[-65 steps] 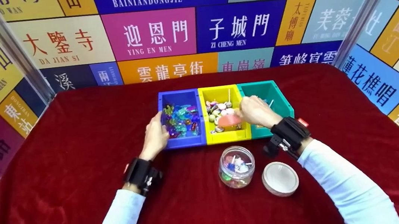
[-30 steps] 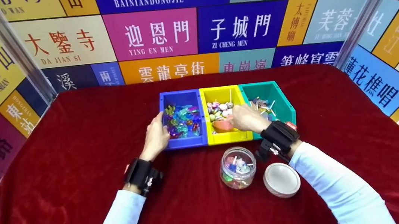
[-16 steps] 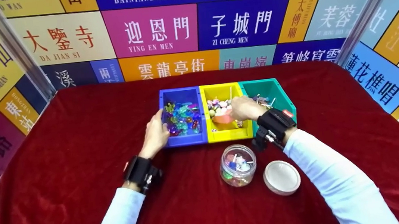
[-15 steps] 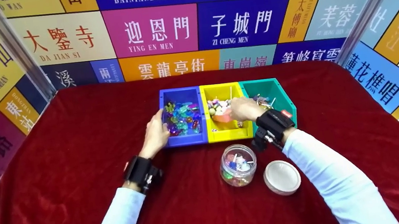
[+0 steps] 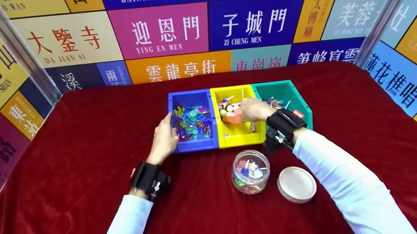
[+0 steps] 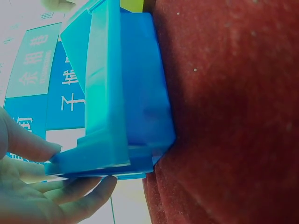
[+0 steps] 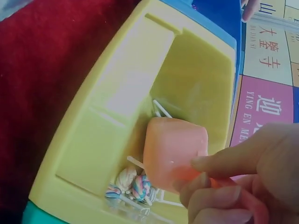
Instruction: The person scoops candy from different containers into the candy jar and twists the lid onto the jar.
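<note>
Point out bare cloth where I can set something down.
Free: red cloth left of the left sleeve, between that sleeve and the jar, and right of the teal bin. Crowded: around the scoop and between the jar, lid and right sleeve.

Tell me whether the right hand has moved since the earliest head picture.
Yes. Judged against the yellow bin, the right hand has shifted left, further over that bin.
</note>
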Tool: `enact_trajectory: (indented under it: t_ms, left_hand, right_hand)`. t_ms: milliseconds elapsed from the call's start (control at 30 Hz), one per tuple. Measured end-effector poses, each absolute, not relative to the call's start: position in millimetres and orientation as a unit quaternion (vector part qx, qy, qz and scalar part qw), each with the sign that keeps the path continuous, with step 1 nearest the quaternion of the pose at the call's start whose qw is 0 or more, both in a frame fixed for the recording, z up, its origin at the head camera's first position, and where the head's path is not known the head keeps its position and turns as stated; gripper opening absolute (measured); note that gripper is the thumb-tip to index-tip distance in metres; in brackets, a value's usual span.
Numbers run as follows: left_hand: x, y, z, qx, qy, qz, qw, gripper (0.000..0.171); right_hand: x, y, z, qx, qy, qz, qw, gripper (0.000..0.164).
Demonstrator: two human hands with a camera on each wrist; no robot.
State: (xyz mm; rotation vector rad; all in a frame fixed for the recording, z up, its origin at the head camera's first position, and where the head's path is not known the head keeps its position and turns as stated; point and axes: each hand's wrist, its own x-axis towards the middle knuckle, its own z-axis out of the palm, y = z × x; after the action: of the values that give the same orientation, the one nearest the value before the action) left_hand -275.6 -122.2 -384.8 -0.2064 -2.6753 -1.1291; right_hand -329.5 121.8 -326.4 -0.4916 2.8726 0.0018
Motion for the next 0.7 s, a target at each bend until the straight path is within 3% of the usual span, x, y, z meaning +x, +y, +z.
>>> enact_trajectory:
  t_ms: [233, 467, 700]
  left_hand:
    - [-275, -121, -386, -0.071, -0.911, -0.389, 0.115, 0.049]
    - [-276, -120, -385, -0.069, -0.913, -0.388, 0.111, 0.049]
    - [-276, -122, -385, -0.070, -0.911, -0.391, 0.112, 0.050]
  right_hand:
    - [-360, 130, -364, -0.163, 0.983, -0.025, 0.085, 0.021]
    - [-335, 127, -344, -0.206, 0.977, -0.010, 0.053, 0.006]
    - [-328, 128, -339, -0.158, 0.984, -0.048, 0.070, 0.007]
